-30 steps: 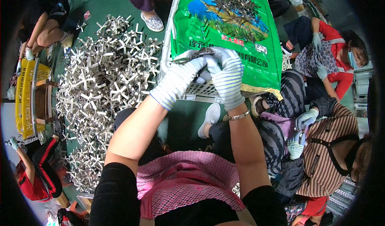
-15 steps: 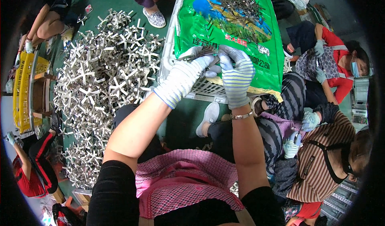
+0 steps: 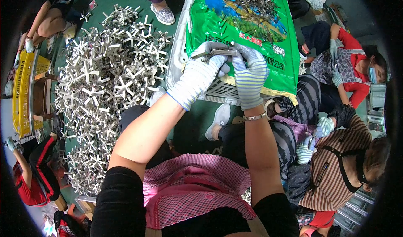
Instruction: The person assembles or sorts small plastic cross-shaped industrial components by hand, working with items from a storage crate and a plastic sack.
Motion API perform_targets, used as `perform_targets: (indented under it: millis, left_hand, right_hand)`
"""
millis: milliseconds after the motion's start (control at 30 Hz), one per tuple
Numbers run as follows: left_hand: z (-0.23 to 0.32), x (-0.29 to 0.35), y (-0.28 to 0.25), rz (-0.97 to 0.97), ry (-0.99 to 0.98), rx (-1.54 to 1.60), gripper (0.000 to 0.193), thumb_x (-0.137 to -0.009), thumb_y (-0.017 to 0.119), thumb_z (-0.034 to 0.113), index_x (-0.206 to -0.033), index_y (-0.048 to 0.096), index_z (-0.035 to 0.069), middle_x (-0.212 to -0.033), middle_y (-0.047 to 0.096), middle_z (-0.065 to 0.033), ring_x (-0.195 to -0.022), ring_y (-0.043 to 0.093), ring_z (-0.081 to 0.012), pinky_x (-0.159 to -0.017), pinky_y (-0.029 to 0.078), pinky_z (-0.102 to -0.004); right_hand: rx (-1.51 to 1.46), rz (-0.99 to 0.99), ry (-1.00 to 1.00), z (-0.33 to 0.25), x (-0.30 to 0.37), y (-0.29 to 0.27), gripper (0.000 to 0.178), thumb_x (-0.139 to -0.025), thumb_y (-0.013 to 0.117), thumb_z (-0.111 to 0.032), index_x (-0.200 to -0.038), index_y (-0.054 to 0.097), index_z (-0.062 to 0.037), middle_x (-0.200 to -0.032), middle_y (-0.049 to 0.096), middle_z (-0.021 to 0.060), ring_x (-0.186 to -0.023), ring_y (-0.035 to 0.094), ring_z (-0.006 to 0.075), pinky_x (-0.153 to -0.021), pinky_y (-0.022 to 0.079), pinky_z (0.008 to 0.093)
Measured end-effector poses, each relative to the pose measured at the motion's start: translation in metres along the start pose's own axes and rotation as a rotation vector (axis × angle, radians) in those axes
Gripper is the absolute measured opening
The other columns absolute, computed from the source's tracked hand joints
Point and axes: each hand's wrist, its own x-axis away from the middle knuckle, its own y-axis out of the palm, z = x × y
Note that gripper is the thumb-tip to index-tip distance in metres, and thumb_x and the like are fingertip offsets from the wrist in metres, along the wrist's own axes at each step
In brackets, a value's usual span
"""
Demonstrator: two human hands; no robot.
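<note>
Both my hands wear white gloves with thin stripes. My left hand [image 3: 197, 79] has its fingers closed round the left end of a narrow grey metal piece [image 3: 223, 51]. The fingertips of my right hand [image 3: 250, 71] pinch the same piece at its right end. It lies crosswise between the hands, over the near edge of a green printed bag [image 3: 239, 29]. Its exact kind is hidden by my fingers. On the bag's far part lies a heap of small dark metal strips [image 3: 256, 3].
Under the bag stands a white plastic crate [image 3: 174, 64]. A large pile of pale star-shaped metal parts [image 3: 109, 85] covers the floor on the left. Co-workers sit close on the right, one in a striped top [image 3: 336, 161]. A yellow crate [image 3: 27, 92] stands far left.
The metal piece now shows more plainly between my hands, held flatter and crosswise. My right hand has shifted slightly down. The view has moved a little.
</note>
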Motion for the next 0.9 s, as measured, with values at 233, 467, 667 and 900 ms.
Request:
perform_targets:
  millis: [233,467,667,900]
  left_hand:
    - [0.011,-0.003,-0.008,0.127,0.050,0.083,0.035,-0.089,0.056,0.007,-0.121,0.044,-0.002,-0.095,0.063,-0.0120,-0.066,0.057,-0.0120,-0.056,0.048,-0.0222]
    - [0.013,-0.010,-0.014,0.215,0.139,0.089,0.036,-0.090,0.053,0.007,-0.122,0.043,-0.002,-0.102,0.061,-0.0147,-0.076,0.060,-0.0153,-0.063,0.051,-0.0235]
    - [0.017,-0.011,-0.017,0.223,0.238,0.092,0.034,-0.089,0.051,0.007,-0.120,0.043,-0.006,-0.097,0.059,-0.0130,-0.072,0.056,-0.0144,-0.064,0.049,-0.0257]
    - [0.002,-0.009,-0.012,0.170,0.189,0.119,0.034,-0.091,0.051,0.006,-0.123,0.042,-0.002,-0.098,0.058,-0.0135,-0.072,0.055,-0.0157,-0.062,0.048,-0.0254]
  right_hand:
    - [-0.300,0.102,0.173,0.025,-0.004,-0.022,0.024,-0.087,0.063,-0.013,-0.108,0.064,-0.0012,-0.096,0.066,0.0099,-0.087,0.061,0.0166,-0.078,0.049,0.0299]
    - [0.113,-0.247,0.531,0.112,0.002,-0.037,0.028,-0.081,0.067,-0.028,-0.101,0.069,-0.0080,-0.094,0.069,0.0138,-0.085,0.065,0.0235,-0.081,0.049,0.0332]
    - [0.306,-0.376,0.594,0.080,-0.017,-0.017,0.028,-0.079,0.066,-0.029,-0.099,0.070,-0.0106,-0.100,0.067,0.0151,-0.093,0.063,0.0308,-0.085,0.049,0.0382]
    - [0.364,-0.300,0.603,0.113,0.001,-0.013,0.023,-0.076,0.065,-0.031,-0.087,0.070,-0.0110,-0.093,0.067,0.0156,-0.085,0.064,0.0319,-0.078,0.050,0.0420]
